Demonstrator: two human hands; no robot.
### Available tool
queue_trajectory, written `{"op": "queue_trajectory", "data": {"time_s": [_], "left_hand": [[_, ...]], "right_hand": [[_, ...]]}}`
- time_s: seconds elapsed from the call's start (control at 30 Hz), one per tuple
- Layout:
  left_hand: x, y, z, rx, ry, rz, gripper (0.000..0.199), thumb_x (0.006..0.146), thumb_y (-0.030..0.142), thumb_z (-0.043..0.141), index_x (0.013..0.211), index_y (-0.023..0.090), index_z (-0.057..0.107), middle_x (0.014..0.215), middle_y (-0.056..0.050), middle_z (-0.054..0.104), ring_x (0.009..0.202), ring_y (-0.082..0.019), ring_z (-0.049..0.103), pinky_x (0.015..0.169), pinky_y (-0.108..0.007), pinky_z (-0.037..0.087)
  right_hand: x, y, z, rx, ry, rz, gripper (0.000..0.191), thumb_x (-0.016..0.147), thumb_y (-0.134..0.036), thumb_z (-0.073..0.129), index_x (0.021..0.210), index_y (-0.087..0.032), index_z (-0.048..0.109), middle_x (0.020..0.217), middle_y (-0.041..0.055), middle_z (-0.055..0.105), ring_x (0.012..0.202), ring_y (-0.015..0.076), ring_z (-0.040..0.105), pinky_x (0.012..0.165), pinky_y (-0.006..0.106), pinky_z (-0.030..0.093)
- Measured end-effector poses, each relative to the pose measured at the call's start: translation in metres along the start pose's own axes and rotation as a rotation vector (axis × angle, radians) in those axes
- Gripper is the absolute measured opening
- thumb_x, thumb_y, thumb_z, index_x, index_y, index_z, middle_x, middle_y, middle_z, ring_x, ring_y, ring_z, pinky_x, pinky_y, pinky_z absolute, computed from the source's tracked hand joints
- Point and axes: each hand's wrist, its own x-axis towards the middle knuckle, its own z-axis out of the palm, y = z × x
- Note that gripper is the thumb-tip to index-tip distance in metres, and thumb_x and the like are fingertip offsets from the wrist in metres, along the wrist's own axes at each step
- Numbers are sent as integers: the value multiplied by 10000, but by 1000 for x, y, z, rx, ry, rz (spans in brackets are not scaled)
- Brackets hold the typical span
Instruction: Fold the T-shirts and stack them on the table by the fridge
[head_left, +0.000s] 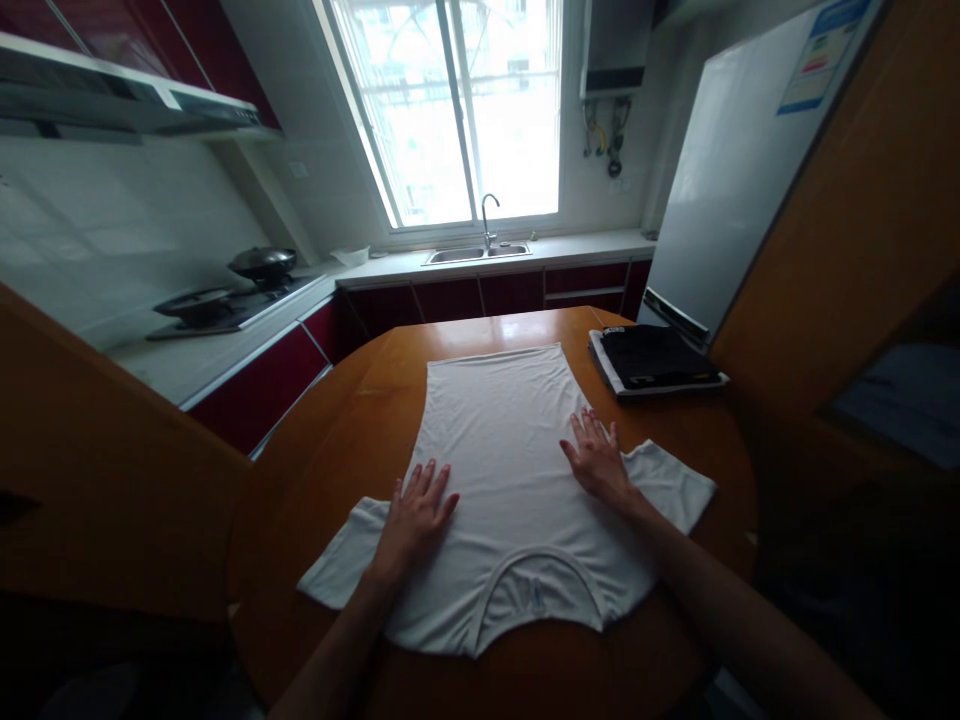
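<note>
A white T-shirt (502, 450) lies spread out on a round wooden table (300, 500), its neckline toward me and its hem at the far side. Both short sleeves stick out to the sides, and light wrinkles run across the cloth. My left hand (412, 515) rests flat on the shirt's left side near the sleeve, fingers spread. On the right side, a bit farther from me, my right hand (596, 460) lies palm down on the cloth with its fingers apart. Neither hand grips anything.
A stack of folded clothes (656, 358), black on top and white beneath, sits at the table's far right. Beyond are a counter with a sink (457, 256), a stove with a lidded wok (262, 262), and a refrigerator (720, 190). A wooden panel (97, 480) stands left of the table.
</note>
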Motion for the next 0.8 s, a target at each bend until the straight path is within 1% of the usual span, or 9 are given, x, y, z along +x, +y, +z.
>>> {"op": "queue_trajectory", "data": {"time_s": [0.13, 0.17, 0.23, 0.33, 0.43, 0.53, 0.6, 0.7, 0.8], "left_hand": [[1, 1, 1, -6, -9, -1, 574, 1014, 489, 414, 1506, 198, 474, 1609, -138, 346, 1495, -351, 298, 1187, -613, 230], [1, 1, 1, -13, -7, -2, 570, 1012, 486, 417, 1500, 200, 481, 1607, -136, 350, 1494, -350, 300, 1187, -615, 228], [1, 2, -1, -47, 8, -14, 548, 1012, 474, 412, 1485, 209, 498, 1594, -132, 381, 1489, -337, 318, 1187, -611, 236], [2, -8, -13, -150, 118, -85, 509, 1022, 437, 371, 1453, 211, 520, 1556, -118, 454, 1466, -297, 370, 1192, -567, 275], [-4, -37, -32, -277, 298, -223, 482, 996, 405, 376, 1366, 175, 582, 1421, -130, 589, 1344, -266, 523, 1149, -468, 393], [-31, -73, -50, -300, 454, -432, 441, 936, 398, 440, 1247, 163, 647, 1235, -141, 676, 1167, -271, 633, 1052, -416, 487], [-58, -90, -55, -245, 500, -573, 425, 911, 420, 472, 1185, 165, 673, 1144, -141, 691, 1088, -286, 654, 994, -413, 513], [-100, -97, -52, -143, 452, -714, 447, 893, 484, 505, 1118, 149, 696, 1029, -146, 690, 987, -305, 665, 924, -417, 526], [-126, -88, -46, -65, 362, -787, 438, 900, 522, 524, 1067, 160, 706, 1022, -150, 679, 981, -320, 650, 911, -427, 509]], "right_hand": [[-4, 5, 0, 4, -113, 7, 632, 1045, -457, 315, 1563, -95, 318, 1645, 191, 242, 1541, 285, 141, 1208, 590, 33], [-4, 6, 0, 9, -115, 3, 629, 1044, -454, 321, 1560, -94, 326, 1642, 192, 250, 1540, 287, 147, 1207, 594, 35], [-3, 7, 0, 36, -57, 6, 615, 1042, -443, 320, 1550, -98, 347, 1639, 185, 265, 1536, 289, 160, 1208, 596, 51], [-1, 10, 1, 108, 54, 24, 584, 1039, -426, 296, 1515, -108, 413, 1618, 177, 324, 1523, 289, 207, 1207, 589, 111], [1, 15, 4, 186, 124, 24, 559, 1028, -432, 287, 1454, -133, 491, 1578, 168, 401, 1498, 291, 276, 1195, 587, 176], [2, 21, 8, 240, 191, 13, 546, 1013, -445, 296, 1372, -136, 567, 1522, 177, 473, 1457, 304, 352, 1178, 580, 240], [3, 26, 11, 263, 230, -5, 543, 999, -457, 316, 1317, -126, 607, 1464, 190, 527, 1412, 308, 415, 1163, 545, 299], [5, 31, 15, 286, 267, -45, 532, 976, -473, 353, 1255, -126, 644, 1373, 191, 590, 1327, 310, 499, 1123, 497, 380], [5, 33, 18, 311, 282, -78, 530, 963, -477, 374, 1232, -117, 656, 1321, 191, 617, 1269, 320, 540, 1099, 490, 413]]}}
